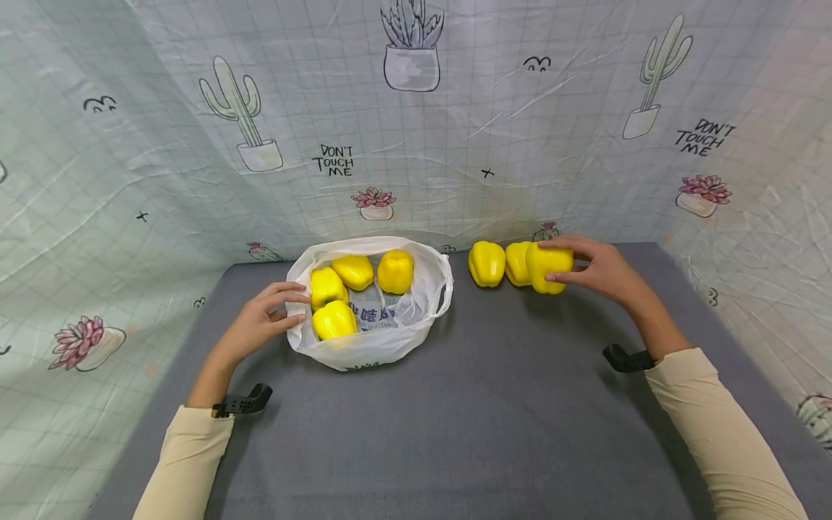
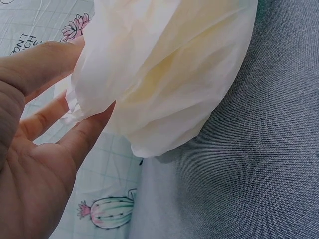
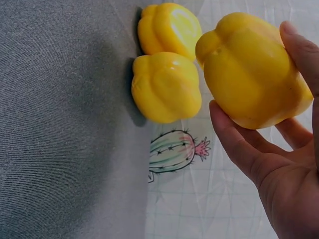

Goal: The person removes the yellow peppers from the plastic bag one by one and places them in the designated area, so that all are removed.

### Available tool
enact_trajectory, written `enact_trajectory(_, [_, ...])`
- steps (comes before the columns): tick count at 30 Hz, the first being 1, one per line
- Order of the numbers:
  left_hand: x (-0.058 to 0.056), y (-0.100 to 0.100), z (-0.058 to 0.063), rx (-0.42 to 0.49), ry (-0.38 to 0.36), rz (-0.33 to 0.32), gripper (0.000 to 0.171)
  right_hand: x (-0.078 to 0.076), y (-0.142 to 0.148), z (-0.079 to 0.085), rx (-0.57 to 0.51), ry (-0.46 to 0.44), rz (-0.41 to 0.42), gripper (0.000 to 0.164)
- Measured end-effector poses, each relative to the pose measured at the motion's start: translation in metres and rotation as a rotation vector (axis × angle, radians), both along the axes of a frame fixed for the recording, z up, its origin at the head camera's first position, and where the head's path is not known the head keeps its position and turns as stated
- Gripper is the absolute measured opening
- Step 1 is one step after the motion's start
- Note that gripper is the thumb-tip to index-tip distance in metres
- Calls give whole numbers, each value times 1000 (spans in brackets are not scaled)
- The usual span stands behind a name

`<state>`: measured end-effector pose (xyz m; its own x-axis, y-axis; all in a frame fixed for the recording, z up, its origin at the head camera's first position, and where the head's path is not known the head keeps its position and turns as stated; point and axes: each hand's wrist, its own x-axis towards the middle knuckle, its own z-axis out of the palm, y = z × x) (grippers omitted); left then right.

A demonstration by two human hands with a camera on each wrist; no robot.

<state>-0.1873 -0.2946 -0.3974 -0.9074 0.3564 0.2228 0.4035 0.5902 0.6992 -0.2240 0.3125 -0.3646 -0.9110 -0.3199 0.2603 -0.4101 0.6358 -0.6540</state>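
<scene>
My right hand (image 1: 603, 271) grips a yellow bell pepper (image 1: 546, 267) between thumb and fingers. In the right wrist view the held pepper (image 3: 254, 72) is above the table, with two more yellow peppers (image 3: 167, 87) beside it. On the left, an open white plastic bag (image 1: 390, 352) holds several yellow bell peppers (image 1: 334, 319). My left hand (image 1: 256, 321) holds the bag's left rim with curved fingers. In the left wrist view the bag's plastic (image 2: 164, 84) covers the fingertips.
Two yellow peppers, one (image 1: 487, 263) and a partly covered one (image 1: 517, 263), stand along the back of the grey table (image 1: 455, 433). A light curtain (image 1: 494, 130) printed with cacti hangs behind and at both sides. A handle loop (image 1: 447, 296) sticks up at the bag's right.
</scene>
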Motion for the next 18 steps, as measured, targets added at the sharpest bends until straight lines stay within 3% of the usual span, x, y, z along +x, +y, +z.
enact_trajectory(18, [3, 0, 1, -1, 11, -2, 32, -2, 2, -4, 5, 14, 1, 52])
